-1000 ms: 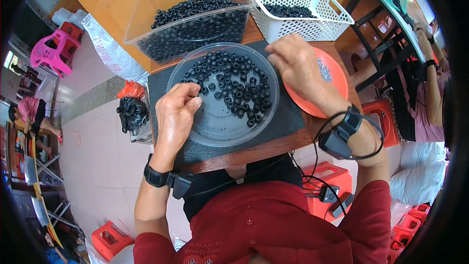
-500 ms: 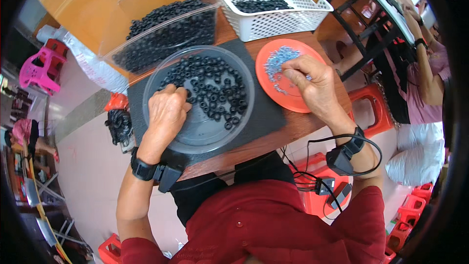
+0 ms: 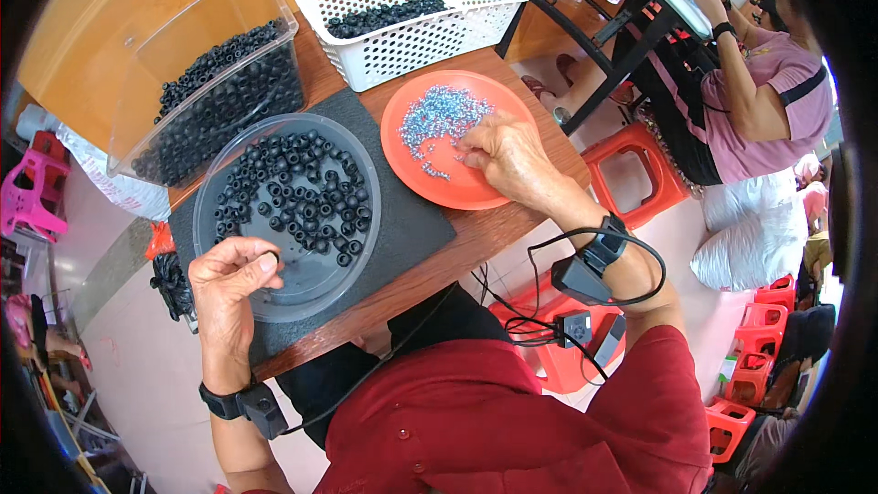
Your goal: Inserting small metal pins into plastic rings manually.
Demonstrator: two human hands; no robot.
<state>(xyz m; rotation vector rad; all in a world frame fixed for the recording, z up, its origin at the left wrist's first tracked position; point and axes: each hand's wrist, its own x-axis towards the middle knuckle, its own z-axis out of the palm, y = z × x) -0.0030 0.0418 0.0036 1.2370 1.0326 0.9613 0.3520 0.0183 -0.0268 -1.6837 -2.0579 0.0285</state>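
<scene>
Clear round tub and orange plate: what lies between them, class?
The head view shows only a bare strip of dark mat between the clear round tub and the orange plate.

Far edge of tabletop (image 3: 498, 221): blocked by bin (image 3: 291, 35) at left and basket (image 3: 439, 41) at right; narrow gap between. Open strip of mat (image 3: 402, 218) between tub (image 3: 315, 276) and plate (image 3: 457, 185). Near edge: bare wood right of mat, passable. Left hand (image 3: 229, 285) obstructs tub's near-left rim; right hand (image 3: 508, 158) overhangs plate's right side.
</scene>
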